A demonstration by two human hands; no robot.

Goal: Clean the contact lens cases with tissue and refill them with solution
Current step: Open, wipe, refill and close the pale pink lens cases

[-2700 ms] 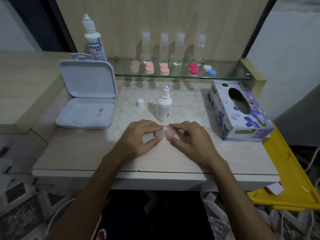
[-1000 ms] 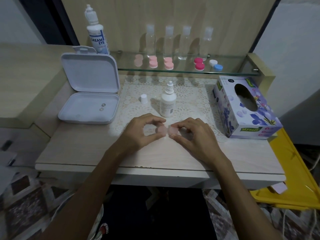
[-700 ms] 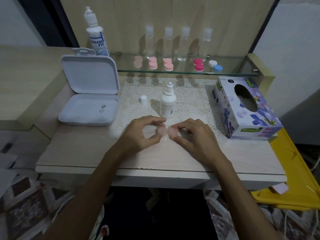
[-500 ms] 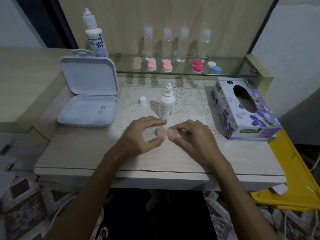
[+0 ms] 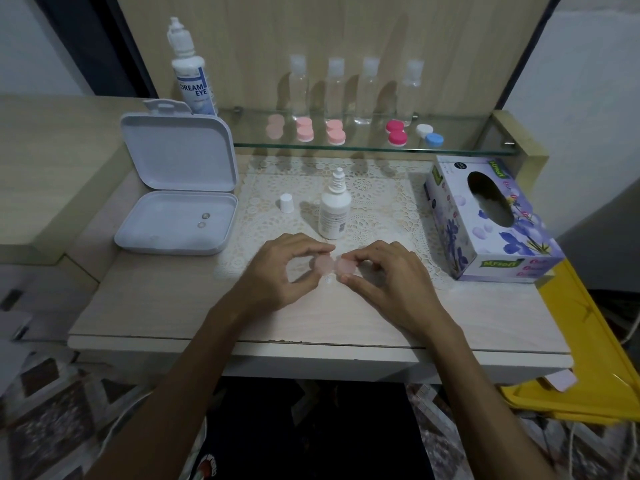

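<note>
Little has changed since half a second ago: both hands remain on the pale pink lens case (image 5: 335,265) at the same spot on the table (image 5: 166,306), and the view has barely shifted; compared with the earliest frame, the left thumb and forefinger have opened into a wider arc over the left cap.

The left hand (image 5: 277,271) pinches the left cap between curled forefinger and thumb, wrist low over the tabletop; the right hand (image 5: 388,278) pinches the right cap the same way, its other fingers curled behind; both forearms come in from the near edge and converge on the case, which sits at the front edge of the lace mat (image 5: 381,202).

Just behind the case stands the small solution bottle (image 5: 334,209), uncapped, with its white cap (image 5: 286,203) apart to the left; the open white box (image 5: 176,220) lies well to the left, the tissue box (image 5: 491,223) near on the right; bare tabletop shows on either side of the hands and between the wrists and the near edge; the glass shelf (image 5: 460,147) behind carries more lens cases and clear bottles, with a large solution bottle (image 5: 192,77) at its left end.
</note>
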